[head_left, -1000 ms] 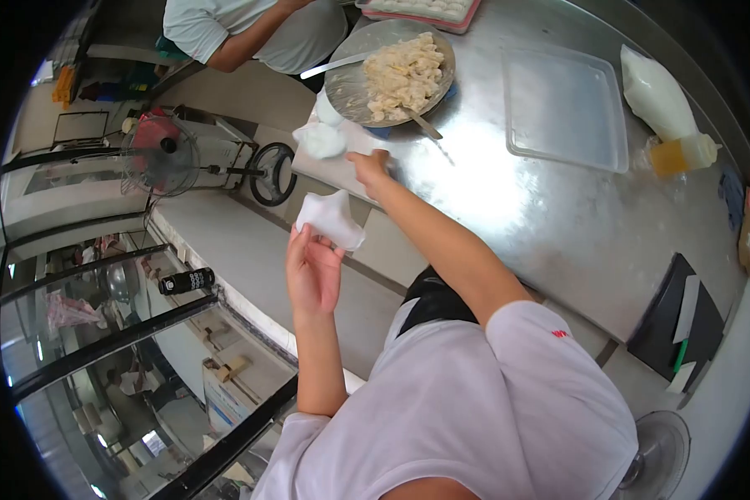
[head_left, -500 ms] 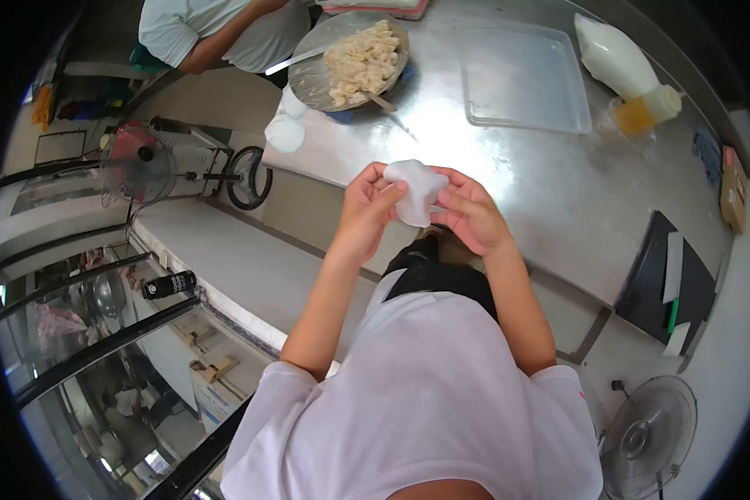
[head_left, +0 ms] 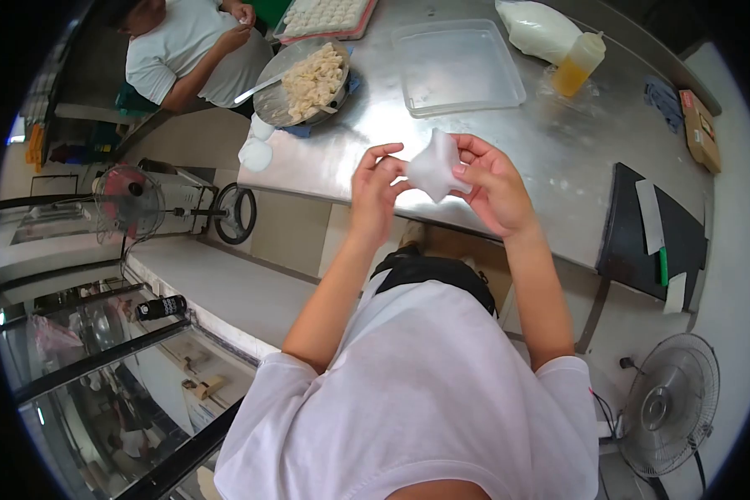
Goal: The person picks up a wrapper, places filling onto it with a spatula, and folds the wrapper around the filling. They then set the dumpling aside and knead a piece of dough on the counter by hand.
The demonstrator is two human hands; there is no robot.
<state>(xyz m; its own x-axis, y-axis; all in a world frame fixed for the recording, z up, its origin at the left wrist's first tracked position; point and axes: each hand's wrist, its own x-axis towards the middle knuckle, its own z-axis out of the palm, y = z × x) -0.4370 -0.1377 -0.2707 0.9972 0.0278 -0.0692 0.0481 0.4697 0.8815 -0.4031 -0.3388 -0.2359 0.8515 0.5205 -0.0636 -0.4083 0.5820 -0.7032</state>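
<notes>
Through my remote camera, I had the right hand [head_left: 506, 193] pinching a thin white sheet [head_left: 432, 168] rightward of the bowl [head_left: 267, 107], seemingly to keep it spread, while the half-curled left hand [head_left: 372, 200] met its opposite edge, grip unclear.

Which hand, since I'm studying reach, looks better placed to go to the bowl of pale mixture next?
Probably the left hand: it is nearer the bowl and only at the edge of the white sheet, while the right hand grips the opposite side more fully.
</notes>
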